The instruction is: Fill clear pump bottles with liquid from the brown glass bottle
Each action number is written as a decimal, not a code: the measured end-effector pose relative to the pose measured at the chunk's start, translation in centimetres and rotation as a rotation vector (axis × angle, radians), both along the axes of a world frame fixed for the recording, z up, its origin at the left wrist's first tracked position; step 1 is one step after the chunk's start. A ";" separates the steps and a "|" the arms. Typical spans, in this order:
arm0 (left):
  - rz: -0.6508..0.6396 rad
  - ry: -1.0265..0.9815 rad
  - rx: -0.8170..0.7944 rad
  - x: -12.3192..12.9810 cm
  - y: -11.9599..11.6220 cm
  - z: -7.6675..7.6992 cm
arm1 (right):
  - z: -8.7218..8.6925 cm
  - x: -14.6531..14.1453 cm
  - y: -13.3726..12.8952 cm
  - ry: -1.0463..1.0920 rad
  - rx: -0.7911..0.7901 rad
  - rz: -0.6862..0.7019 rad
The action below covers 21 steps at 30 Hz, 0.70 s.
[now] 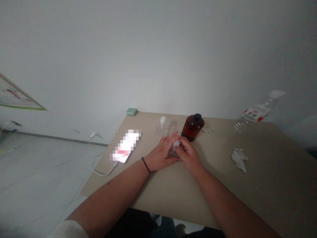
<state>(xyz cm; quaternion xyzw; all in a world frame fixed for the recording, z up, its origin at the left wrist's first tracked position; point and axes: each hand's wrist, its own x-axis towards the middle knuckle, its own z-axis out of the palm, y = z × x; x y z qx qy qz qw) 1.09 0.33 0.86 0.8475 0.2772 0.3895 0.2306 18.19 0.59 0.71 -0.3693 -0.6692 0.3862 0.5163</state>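
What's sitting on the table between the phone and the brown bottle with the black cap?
In the head view, a clear plastic container with a white tip sits between the blurred-out phone and the brown bottle with the black cap.

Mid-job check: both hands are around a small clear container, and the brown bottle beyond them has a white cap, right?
No: the cap of the brown bottle is black, not white, as the head view shows. The left hand and right hand are around the small clear container.
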 end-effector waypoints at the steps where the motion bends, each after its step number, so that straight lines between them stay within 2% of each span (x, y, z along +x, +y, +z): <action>1: 0.003 -0.003 -0.001 0.0 0.0 0.0 | 0.0 -0.1 0.0 0.007 -0.014 0.001; 5: 0.004 -0.004 -0.006 0.0 0.0 0.0 | -0.1 -0.4 -0.1 0.002 -0.097 -0.055; 12: 0.008 0.017 -0.009 0.0 -0.1 0.2 | 0.3 0.0 -0.1 -0.025 -0.011 -0.011; 18: 0.007 0.002 -0.021 0.0 0.0 0.0 | -0.1 -0.2 -0.1 -0.031 -0.092 -0.061; 21: 0.008 0.009 -0.006 0.0 0.0 -0.1 | 0.0 -0.1 -0.1 -0.032 -0.057 -0.033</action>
